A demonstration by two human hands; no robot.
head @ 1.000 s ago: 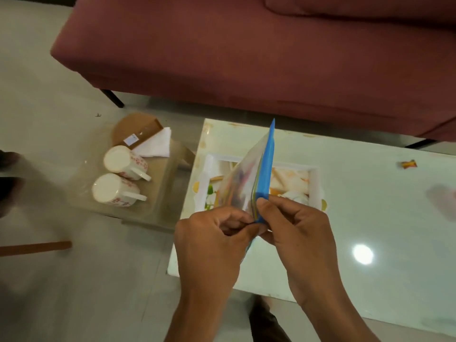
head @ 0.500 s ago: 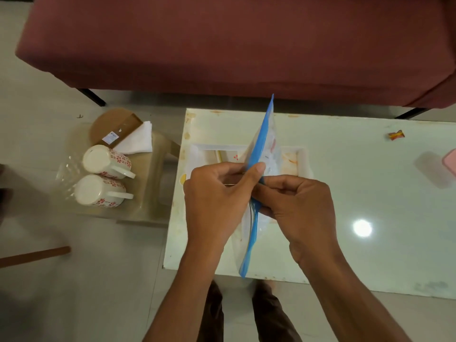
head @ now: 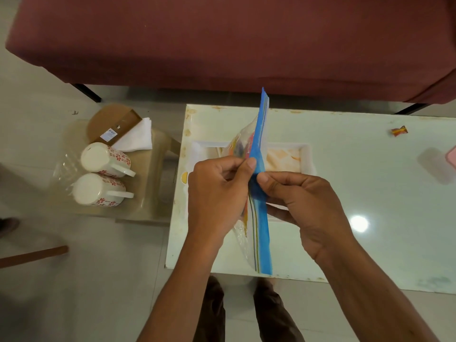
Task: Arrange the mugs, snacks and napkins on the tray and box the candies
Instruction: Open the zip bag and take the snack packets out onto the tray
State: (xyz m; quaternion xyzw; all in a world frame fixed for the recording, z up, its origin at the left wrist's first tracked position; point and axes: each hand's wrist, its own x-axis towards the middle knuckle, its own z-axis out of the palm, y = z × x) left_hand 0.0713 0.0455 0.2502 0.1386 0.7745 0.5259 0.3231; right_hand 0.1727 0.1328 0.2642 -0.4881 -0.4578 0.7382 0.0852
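A clear zip bag with a blue seal strip stands on edge above the white tray; coloured items show through it. My left hand and my right hand pinch the strip from either side, thumbs nearly touching. Two white mugs with red flowers lie on their sides on a low beige stool at the left, beside white napkins and a brown holder. One wrapped candy lies on the white table at the far right.
A dark red sofa runs along the far side of the table. A pink object pokes in at the right edge. A brown wooden bar lies on the pale floor at the left. My legs show below the table's near edge.
The view has tilted down and towards the table. My hands have slid along the blue strip, and the bag now hangs lower, its bottom end reaching the table's near edge.
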